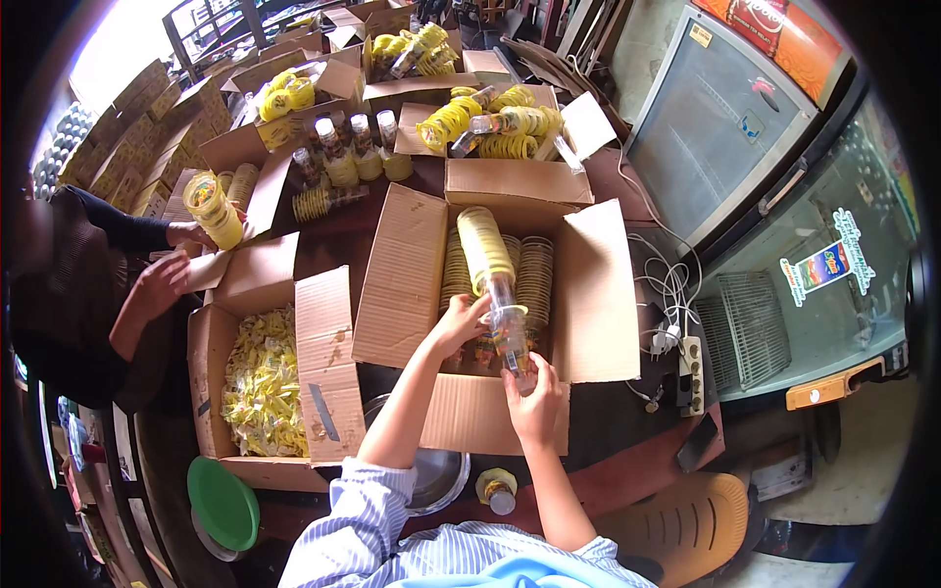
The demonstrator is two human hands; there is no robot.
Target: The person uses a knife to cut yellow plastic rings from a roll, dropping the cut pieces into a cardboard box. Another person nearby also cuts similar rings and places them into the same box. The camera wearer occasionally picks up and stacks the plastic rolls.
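A long stack of clear printed plastic cups with yellow rims (483, 247) slants over an open cardboard box (397, 279). My left hand (461, 325) grips its left side near the middle. Around its near, clear end close the fingers of my right hand (535, 400). Inside the box stand rows of similar stacked cups (535, 279), partly hidden by the held stack and my hands. Close to my body, between my forearms, is a small clear container with a yellow rim (498, 490).
At left, a co-worker's hand (157, 286) is near another cup stack (213, 208). A box of yellow packets (265, 382), a green basin (223, 503), upright cup stacks (365, 147) and more boxes surround me. A power strip (692, 377) and phone (697, 443) lie right.
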